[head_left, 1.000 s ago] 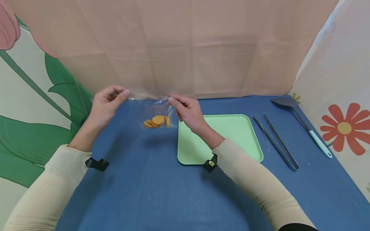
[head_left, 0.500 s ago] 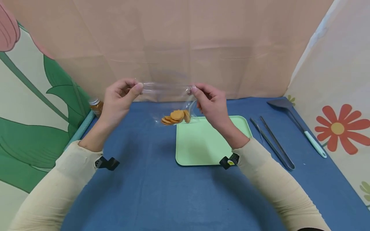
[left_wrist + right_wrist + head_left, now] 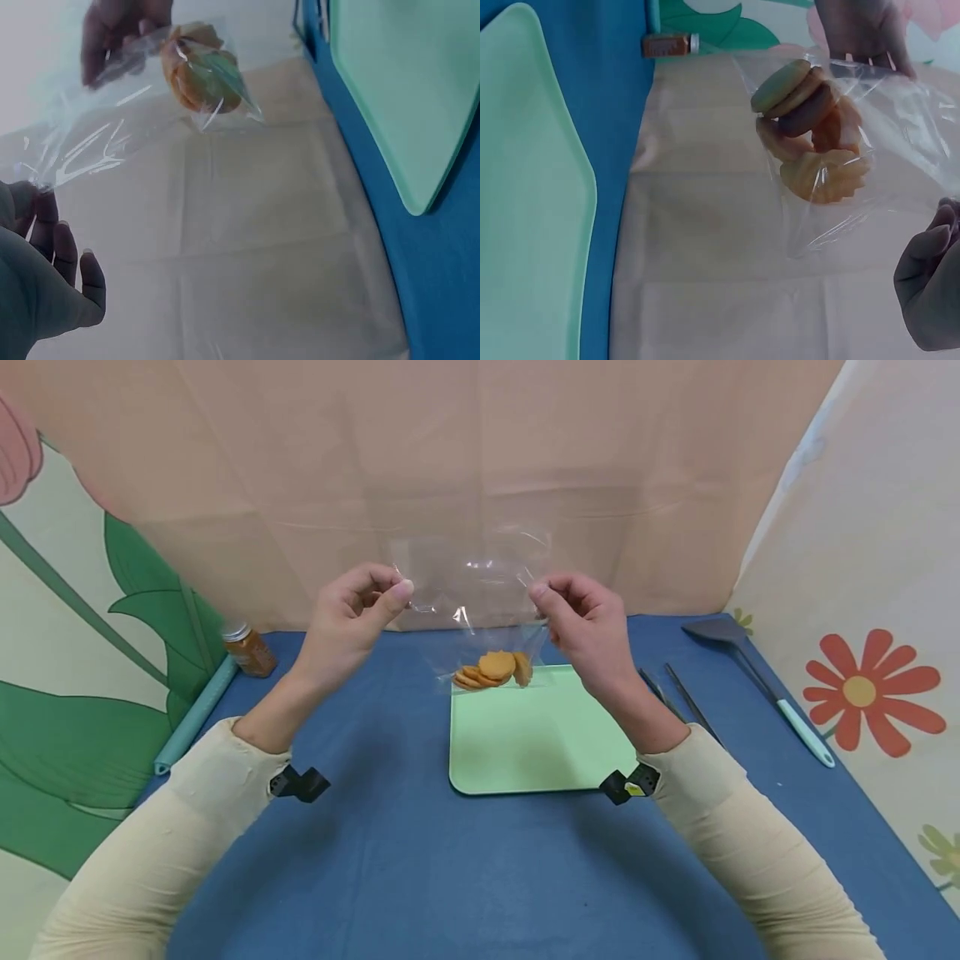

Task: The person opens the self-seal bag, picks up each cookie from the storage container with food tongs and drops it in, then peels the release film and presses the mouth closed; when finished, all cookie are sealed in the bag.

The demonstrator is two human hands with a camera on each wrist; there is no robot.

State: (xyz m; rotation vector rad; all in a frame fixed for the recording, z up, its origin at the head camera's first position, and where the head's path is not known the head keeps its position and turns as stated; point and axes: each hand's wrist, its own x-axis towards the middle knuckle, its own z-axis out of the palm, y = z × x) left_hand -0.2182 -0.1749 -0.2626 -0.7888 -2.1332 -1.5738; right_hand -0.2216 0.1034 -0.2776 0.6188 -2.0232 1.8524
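A clear plastic bag (image 3: 472, 602) hangs between my two hands, its upper part spread wide. My left hand (image 3: 352, 618) pinches the bag's left side between thumb and fingers, and my right hand (image 3: 585, 631) pinches its right side the same way. Several round golden cookies (image 3: 497, 667) lie heaped in the bottom of the bag. In the right wrist view the cookies (image 3: 821, 176) show scalloped edges through the film. The bag's lower end overlaps the back edge of a light green tray (image 3: 525, 743) in the head view.
Right of the tray lie metal tongs (image 3: 693, 702), partly hidden by my right arm, and a dark spatula (image 3: 765, 681) with a pale handle. At the back left stand a small spice jar (image 3: 250, 650) and a teal roll (image 3: 197, 714). Blue cloth covers the table (image 3: 390, 860).
Both hands have moved right with the bag, bringing the cookies over the tray's back edge. The bag's upper part now stands wider and higher. The spice jar and teal roll have come into view.
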